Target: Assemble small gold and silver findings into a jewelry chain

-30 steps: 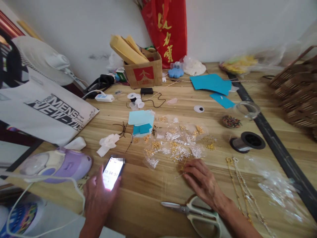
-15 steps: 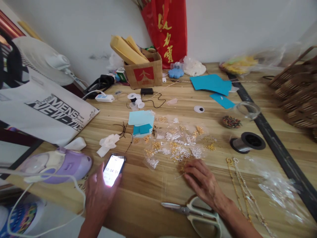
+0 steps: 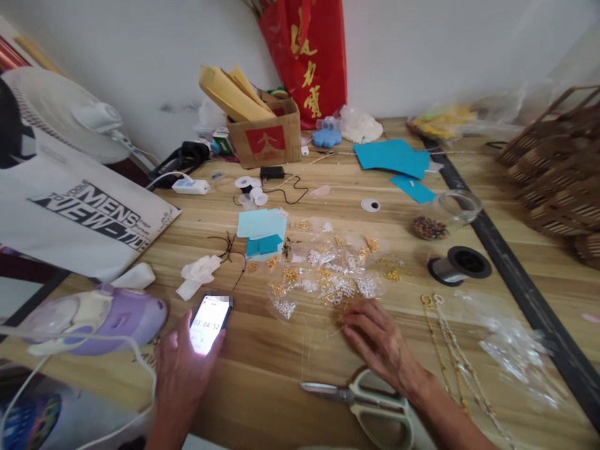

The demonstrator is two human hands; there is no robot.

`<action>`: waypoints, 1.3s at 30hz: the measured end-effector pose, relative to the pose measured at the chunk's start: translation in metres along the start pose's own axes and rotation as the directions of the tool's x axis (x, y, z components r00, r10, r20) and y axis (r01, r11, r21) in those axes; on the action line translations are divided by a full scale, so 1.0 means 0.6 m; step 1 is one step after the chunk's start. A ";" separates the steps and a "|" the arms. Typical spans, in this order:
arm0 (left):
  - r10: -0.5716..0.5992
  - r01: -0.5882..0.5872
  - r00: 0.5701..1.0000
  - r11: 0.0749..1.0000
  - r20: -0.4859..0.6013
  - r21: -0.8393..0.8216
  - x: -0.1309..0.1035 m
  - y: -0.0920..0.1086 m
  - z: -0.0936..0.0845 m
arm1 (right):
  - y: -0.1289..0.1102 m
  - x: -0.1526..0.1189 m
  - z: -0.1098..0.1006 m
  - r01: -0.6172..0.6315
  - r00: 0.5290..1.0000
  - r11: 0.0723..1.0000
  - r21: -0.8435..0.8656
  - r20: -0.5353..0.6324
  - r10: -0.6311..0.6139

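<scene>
My left hand (image 3: 190, 356) is closed around the lower edges of a phone (image 3: 209, 325) with a lit timer screen. At the centre right, my right hand (image 3: 375, 334) rests on the wooden table with bent fingers close together. A thin chain (image 3: 334, 332) lies by its fingertips, which are too small and blurred to show what they grip. Scissors (image 3: 356, 395) lie below that hand, partly behind the wrist. Small bags of gold and silver beads (image 3: 337, 289) spread just beyond it. Gold and silver chains (image 3: 457, 356) lie to its right.
A purple and white appliance (image 3: 117, 315) with a white cord stands at the left. Behind are a cardboard box (image 3: 265, 140) and teal cards (image 3: 394, 157). A wire spool (image 3: 462, 267) and a jar (image 3: 450, 212) are at the right.
The whole view has shifted slightly, so most things appear a little further left. The phone's timer has moved on by one second. Both hands keep nearly the same pose.
</scene>
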State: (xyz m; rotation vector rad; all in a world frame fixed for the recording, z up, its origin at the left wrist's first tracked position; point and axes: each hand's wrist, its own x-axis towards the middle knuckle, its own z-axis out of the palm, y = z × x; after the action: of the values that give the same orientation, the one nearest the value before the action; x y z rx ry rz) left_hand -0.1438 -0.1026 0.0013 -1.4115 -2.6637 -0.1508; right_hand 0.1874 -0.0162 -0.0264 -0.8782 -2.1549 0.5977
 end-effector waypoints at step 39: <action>0.785 -0.684 0.544 0.211 -0.296 -0.698 -0.009 0.296 0.016 | -0.009 0.012 -0.027 -0.010 0.982 0.979 -0.202 0.183 0.048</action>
State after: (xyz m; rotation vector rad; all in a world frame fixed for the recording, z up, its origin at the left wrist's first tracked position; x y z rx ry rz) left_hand 0.0057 -0.0061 -0.0034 -2.8664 -1.5802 -1.2218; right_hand 0.1940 -0.0120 -0.0096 -0.9970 -2.4081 0.5001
